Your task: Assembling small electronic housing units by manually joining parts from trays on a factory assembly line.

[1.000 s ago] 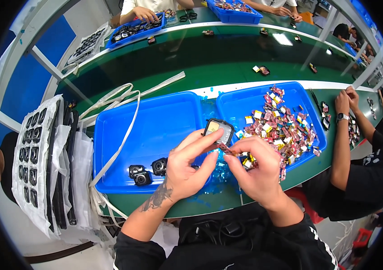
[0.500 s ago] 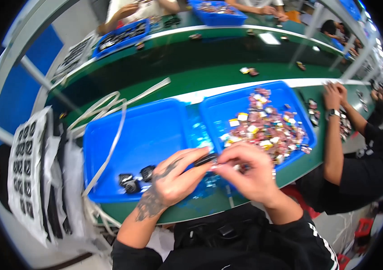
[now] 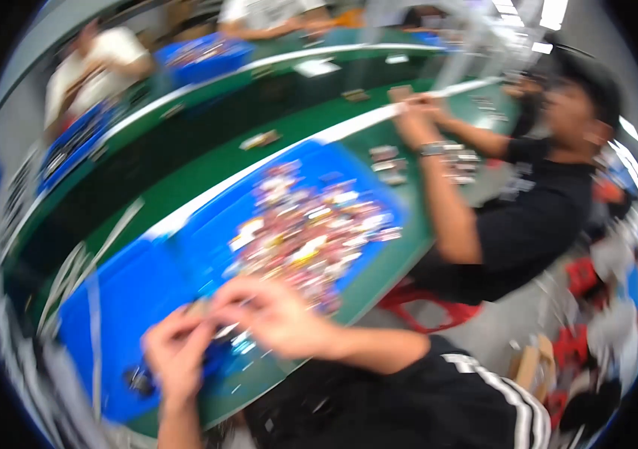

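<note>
Left hand: fingers drawn together; can't tell on what.
Right hand: fingers curled close by, hold blurred.
Black part: near in the left tray.
Change: view swings right; handwork seems uninterrupted.

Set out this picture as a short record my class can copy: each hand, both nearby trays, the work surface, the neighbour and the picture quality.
Left hand: fingers bent, over the left tray
Right hand: close beside the left one
Held item: too blurred to tell
Left tray: blue, with dark parts and a white strap across it
Right tray: blue, heaped with small pink, white and yellow pieces
Surface: green table
Neighbour: person in black at right
Picture: motion-blurred
</note>
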Demonstrator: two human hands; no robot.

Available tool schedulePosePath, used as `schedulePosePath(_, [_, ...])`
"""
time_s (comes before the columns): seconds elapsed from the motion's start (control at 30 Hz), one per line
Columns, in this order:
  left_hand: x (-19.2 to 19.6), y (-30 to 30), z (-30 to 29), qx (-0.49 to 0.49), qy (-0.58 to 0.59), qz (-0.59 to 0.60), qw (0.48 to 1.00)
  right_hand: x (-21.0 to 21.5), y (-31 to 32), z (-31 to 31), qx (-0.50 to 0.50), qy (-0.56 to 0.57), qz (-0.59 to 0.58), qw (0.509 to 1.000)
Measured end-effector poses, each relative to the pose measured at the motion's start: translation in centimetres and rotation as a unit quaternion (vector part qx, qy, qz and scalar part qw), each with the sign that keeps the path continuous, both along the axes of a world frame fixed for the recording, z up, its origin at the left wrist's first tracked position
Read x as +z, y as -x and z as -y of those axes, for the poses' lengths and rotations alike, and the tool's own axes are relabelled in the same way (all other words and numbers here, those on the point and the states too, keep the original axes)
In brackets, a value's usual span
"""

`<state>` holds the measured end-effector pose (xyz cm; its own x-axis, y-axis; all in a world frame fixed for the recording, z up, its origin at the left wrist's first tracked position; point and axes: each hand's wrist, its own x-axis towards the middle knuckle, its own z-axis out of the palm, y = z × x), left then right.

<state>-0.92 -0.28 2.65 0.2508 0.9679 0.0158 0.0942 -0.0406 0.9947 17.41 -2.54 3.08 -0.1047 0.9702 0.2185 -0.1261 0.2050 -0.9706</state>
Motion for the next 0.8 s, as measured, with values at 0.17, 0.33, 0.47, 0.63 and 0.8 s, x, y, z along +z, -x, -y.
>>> schedulePosePath(0.17, [-1.9, -2.2, 0.0, -0.069, 0.106, 0.172, 0.977, -1.5, -1.3, 0.7, -0.055, 0.038, -0.084, 0.994])
schedulePosePath(0.33, [-2.3, -0.8, 0.4, -0.048, 0.117, 0.177, 0.976, -1.2, -0.3, 0.5, -0.057, -0.017, 0.030, 0.998])
schedulePosePath(0.47, [-2.9, -0.5, 0.0, -0.050, 0.045, 0.148, 0.987, -0.4, 0.1, 0.0, -0.061, -0.047, 0.154, 0.985])
schedulePosePath(0.63, [-2.0, -0.9, 0.3, -0.024, 0.003, 0.165, 0.986, -0.3, 0.2, -0.3, -0.063, -0.003, 0.148, 0.987])
schedulePosePath(0.8, [-2.3, -0.9, 0.2, -0.032, -0.073, 0.091, 0.993, -0.4, -0.1, -0.9, -0.072, -0.025, 0.167, 0.983])
